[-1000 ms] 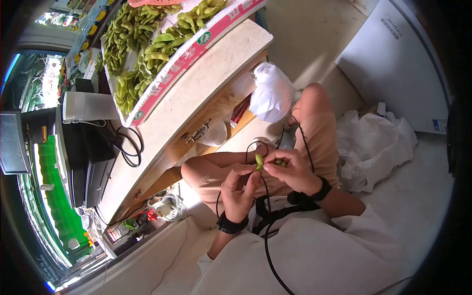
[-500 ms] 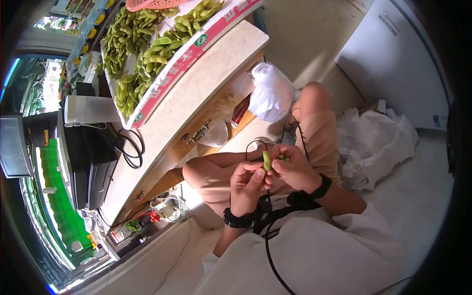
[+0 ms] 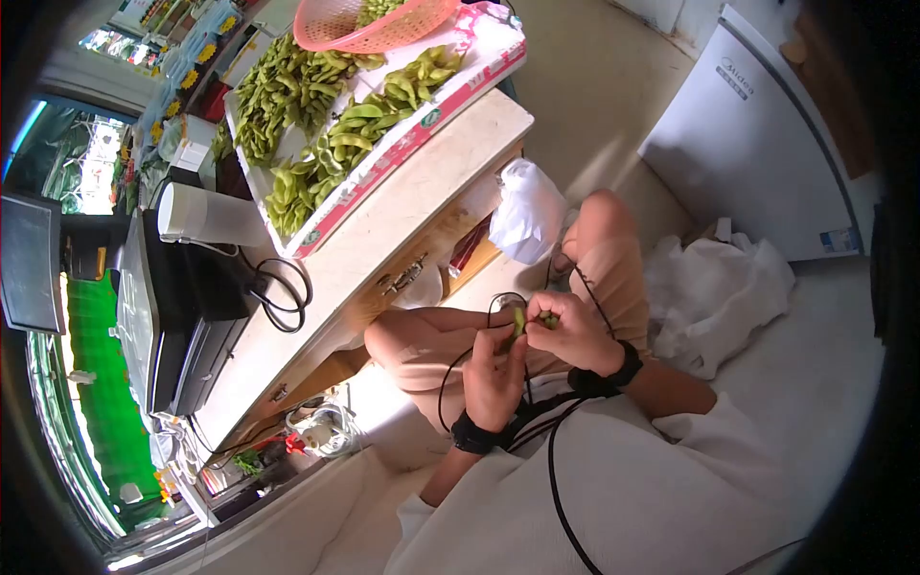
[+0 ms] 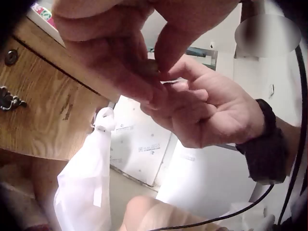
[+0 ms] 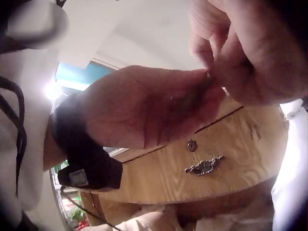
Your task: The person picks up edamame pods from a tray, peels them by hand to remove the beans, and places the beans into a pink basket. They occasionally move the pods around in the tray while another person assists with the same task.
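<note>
Hands in view: two, fingertips touching above the bare knees, just in front of the counter.

Left hand [image 3: 494, 369]: thumb and forefinger drawn narrow, pinching one edamame pod [image 3: 518, 321] from below. Pod roughly upright, between the two sets of fingertips.

Right hand [image 3: 575, 331]: fingers curled, tips pinched on the same pod from the other side. One further green bit [image 3: 549, 320] just beside those tips; bean or shell, cannot tell.

Black wristbands: two, one per wrist. Black cable [image 3: 556, 479]: looped from the wrists across the white shirt.

On the counter [image 3: 422, 182]: one flat tray [image 3: 412, 129] heaped with edamame pods, far too many to count. One pink basket [image 3: 369, 24] at its far end, green pods inside.

Below the counter top: one wooden drawer front [image 5: 216, 159] with one metal handle and one round lock. One white plastic bag [image 3: 527, 211] near it.

To the right: one white refrigerator [image 3: 757, 144]; one crumpled white bag [image 3: 714, 292] on the floor beside the knee.
</note>
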`<state>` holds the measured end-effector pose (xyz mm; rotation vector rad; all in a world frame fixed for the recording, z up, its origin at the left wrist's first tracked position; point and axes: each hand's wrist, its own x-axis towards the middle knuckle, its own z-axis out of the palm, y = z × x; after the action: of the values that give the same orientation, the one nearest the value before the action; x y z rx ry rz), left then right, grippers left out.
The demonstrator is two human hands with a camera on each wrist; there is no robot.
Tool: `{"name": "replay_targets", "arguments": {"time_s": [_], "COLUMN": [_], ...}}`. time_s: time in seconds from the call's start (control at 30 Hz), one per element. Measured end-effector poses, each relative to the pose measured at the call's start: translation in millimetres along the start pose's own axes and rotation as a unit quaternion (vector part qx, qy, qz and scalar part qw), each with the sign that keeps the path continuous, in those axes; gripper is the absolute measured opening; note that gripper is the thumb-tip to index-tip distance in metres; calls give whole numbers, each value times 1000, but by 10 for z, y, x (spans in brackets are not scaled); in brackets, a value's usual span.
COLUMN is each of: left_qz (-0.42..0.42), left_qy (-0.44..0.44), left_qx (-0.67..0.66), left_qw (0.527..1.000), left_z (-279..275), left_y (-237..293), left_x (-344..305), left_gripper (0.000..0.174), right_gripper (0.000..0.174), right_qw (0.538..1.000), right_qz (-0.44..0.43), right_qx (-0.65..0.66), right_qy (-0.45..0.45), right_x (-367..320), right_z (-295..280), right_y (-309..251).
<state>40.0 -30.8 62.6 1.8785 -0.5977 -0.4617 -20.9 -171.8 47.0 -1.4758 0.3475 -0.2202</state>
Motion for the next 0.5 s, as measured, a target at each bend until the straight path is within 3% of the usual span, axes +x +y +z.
{"name": "replay_targets", "arguments": {"time_s": [0.13,0.2,0.23,0.3,0.37,0.5], "left_qz": [-5,-101,-101,-124,-129,-121], "left_qy": [5,-14,-7,-31,-35,-17], "left_qx": [-116,-292,-298,-442,-480,-477], "left_qw": [993,951,949,888,867,871], "left_z": [-107,-200,-243,-331,-443,-639], "left_y": [-143,-118,-151,-236,-284,-372], "left_x": [-29,-23,-14,12,38,51], "left_gripper": [17,15,15,15,16,15], "right_gripper": [10,8,8,7,6,12], "right_qw": [1000,1000,1000,966,962,937], "right_qz": [25,-15,-14,126,151,234], "right_qx": [12,26,21,224,222,229], "right_qy": [-13,3,-5,-19,-43,-119], "right_x": [41,81,87,105,168,378], "right_z": [193,305,367,474,533,589], "right_y": [29,37,17,-31,-68,-199]}}
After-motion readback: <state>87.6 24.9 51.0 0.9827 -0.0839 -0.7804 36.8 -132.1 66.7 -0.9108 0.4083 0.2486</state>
